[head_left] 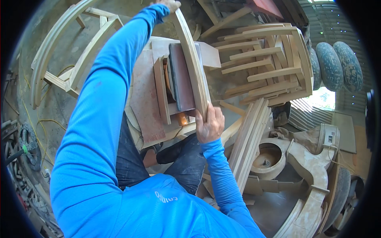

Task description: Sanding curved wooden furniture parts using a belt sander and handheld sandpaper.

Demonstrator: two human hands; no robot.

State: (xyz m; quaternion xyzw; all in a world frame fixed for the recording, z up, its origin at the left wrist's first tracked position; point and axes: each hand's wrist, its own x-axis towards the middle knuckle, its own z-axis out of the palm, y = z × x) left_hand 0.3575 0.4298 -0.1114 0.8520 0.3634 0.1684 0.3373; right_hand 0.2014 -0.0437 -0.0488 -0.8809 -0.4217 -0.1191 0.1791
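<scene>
A long, curved wooden slat [191, 57] stretches between my two hands. My left hand [170, 5], at the top edge of the view, is closed around its far end; part of that hand is cut off. My right hand [210, 126] grips the near end, the fingers wrapped over the wood. Along its left side the slat lies against the brown, belt-like face of what looks like a belt sander [182, 77]. Wooden boards [162, 91] flank that machine, and an orange part [182, 118] shows below it. Whether the slat presses on the belt is hard to tell.
A curved wooden frame [93, 49] stands at the left, near a yellow cord [29, 115]. Stacked slatted frames [274, 59] fill the far right. Long wooden strips [250, 139] lean beside my right arm, near a round blower-like housing [266, 158].
</scene>
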